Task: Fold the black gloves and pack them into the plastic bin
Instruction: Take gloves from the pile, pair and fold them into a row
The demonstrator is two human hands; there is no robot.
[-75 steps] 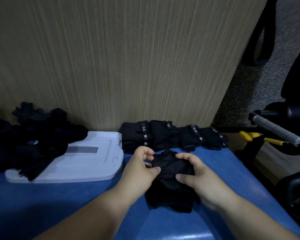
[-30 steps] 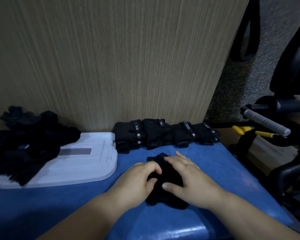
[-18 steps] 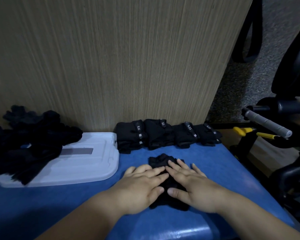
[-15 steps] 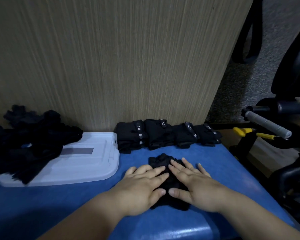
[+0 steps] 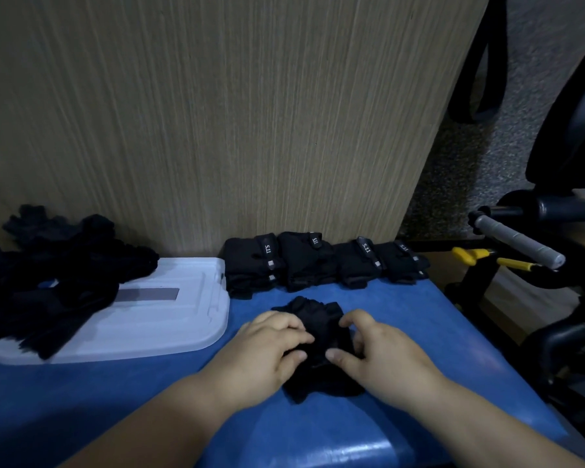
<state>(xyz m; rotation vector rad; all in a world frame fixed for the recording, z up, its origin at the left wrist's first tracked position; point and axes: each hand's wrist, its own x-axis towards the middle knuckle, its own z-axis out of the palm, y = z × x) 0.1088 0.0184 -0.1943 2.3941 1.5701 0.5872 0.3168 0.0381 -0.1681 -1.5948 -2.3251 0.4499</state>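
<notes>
Gripping a glove (image 5: 318, 319) from both sides, the left hand (image 5: 264, 346) and right hand (image 5: 382, 352) curl their fingers into its bunched cloth, which lies on the table (image 5: 115, 400) just right of the lid (image 5: 169, 319). A row of folded gloves (image 5: 318, 261) sits off the lid's far right corner, and a loose heap (image 5: 58, 275) of unfolded ones sprawls over its left end. Folding looks partway through; nothing appears packed, and no bin body shows.
</notes>
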